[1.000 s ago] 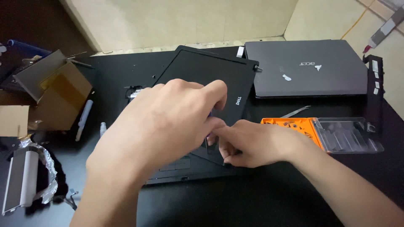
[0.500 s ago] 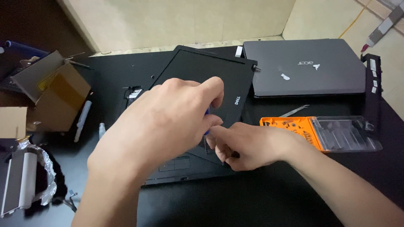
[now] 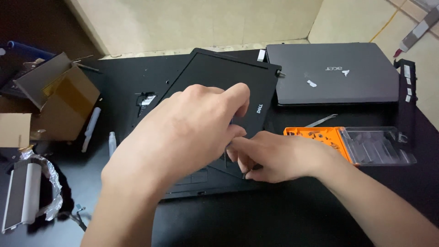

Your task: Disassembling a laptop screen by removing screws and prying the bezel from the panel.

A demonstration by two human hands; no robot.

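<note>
Laptop (image 3: 219, 77): black, matte, lid tilted | left hand (image 3: 183, 132) grip unclear | right hand (image 3: 274, 158) seemingly pinching its edge

Your L hand (image 3: 183, 132) arches over, fingers curled; R hand (image 3: 279, 158) pinches w/ fingertips (grip contents hidden), forearms converging.

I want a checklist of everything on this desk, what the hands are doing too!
Surface: black table, dark all over.
Job's things: black laptop, its lid panel tilted above the base.
Hands: left hand over the laptop; right hand pinching at the lid panel's lower edge; what it grips is hidden.
Clutter: grey laptop shut; orange tool case with clear lid open; tweezers; cardboard box; white tube; foil-wrapped part.
Cables: yellow cord on the floor.
Surroundings: beige floor.
</note>
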